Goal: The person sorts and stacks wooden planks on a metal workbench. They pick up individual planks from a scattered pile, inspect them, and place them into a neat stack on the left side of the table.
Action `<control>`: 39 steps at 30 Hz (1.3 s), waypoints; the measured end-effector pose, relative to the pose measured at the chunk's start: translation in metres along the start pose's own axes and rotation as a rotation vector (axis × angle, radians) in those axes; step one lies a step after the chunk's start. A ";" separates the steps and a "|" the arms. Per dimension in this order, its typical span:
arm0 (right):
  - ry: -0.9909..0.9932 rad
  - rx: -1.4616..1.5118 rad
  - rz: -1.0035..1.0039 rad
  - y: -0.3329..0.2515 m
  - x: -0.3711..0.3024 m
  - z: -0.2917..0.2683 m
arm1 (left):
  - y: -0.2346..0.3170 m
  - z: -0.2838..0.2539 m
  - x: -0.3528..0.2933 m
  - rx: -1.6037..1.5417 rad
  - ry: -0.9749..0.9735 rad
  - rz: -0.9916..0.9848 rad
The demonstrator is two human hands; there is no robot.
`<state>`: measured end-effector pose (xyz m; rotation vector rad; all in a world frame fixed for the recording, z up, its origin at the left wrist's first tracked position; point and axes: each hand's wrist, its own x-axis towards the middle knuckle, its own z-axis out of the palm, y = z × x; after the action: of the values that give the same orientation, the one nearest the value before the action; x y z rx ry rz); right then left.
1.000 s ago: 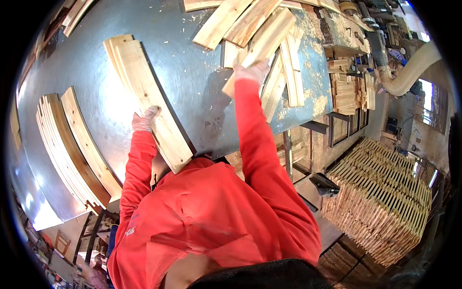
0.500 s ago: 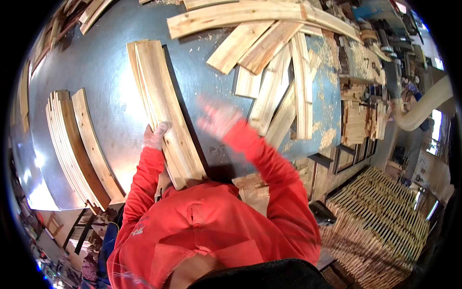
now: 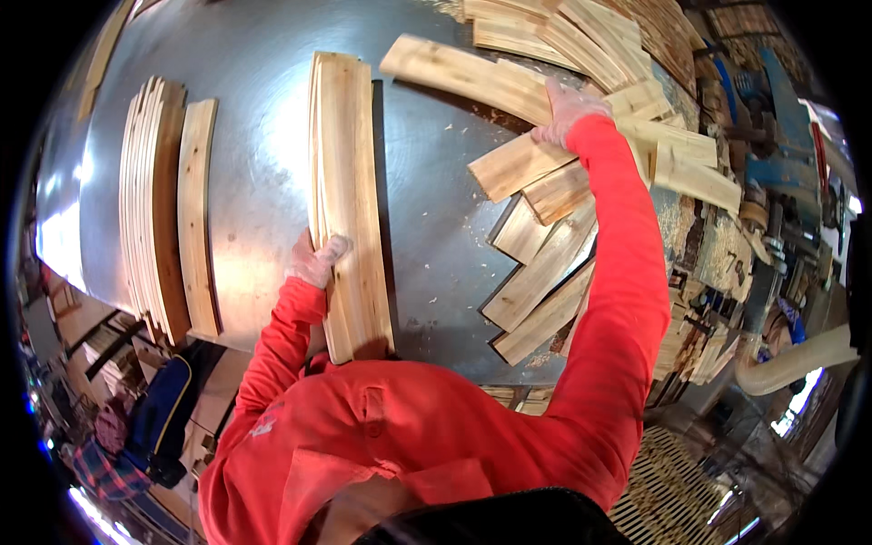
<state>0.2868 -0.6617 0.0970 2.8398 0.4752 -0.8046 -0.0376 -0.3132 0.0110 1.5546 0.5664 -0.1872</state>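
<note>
My left hand is closed around the near part of a stack of wooden boards, its thumb lying over the top board. The stack lies lengthwise in front of me, its near end against my red shirt. Out at the far right, my right hand grips a long wooden board near its right part. That board lies across a loose pile, its left end reaching over the metal table and slightly blurred. My right fingertips are partly hidden behind the board's edge.
Left of the stack, several boards stand on edge in a row, with a single board beside them. Loose boards fan out under my right arm. Wood shavings and machinery are at the right, slatted timber below.
My right hand has reached far and to the right, from above the table onto a board in the pile. My left hand stays on the stack. The view has turned to the right.
</note>
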 end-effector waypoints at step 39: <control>0.130 1.378 0.072 -0.317 -0.247 0.207 | 0.040 -0.011 -0.018 0.993 0.186 0.160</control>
<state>-0.1202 -0.4756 0.0353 4.0816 -0.3867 -1.2683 -0.0367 -0.3055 0.0557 2.5931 0.5109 -0.2155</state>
